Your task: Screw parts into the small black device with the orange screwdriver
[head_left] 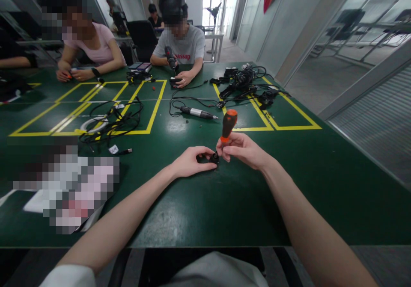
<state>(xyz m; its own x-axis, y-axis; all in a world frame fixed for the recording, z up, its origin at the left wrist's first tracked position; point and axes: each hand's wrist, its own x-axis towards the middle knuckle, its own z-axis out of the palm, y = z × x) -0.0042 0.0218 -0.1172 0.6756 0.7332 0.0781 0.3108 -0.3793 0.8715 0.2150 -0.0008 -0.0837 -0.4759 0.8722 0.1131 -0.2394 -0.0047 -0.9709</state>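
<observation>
On the green table, my left hand [194, 161] pinches a small round black part [214, 158] between thumb and fingers. What kind of part it is, I cannot make out. My right hand [240, 149] is closed around the lower end of a screwdriver [229, 124] with an orange and black handle. The handle points up, leaning slightly right. Its shaft is mostly hidden by my fingers, and the lower end is close to the black part; whether the tip touches it cannot be seen. Beyond my hands lies a silver and black electric screwdriver [199, 113] with a cord.
Tangled black cables [240, 84] lie at the back right, and more cables [128, 120] at the left. Yellow tape [157, 107] marks areas on the table [167, 210]. Opposite, a person [181, 43] holds a drill [170, 58]; another person [93, 43] sits further left.
</observation>
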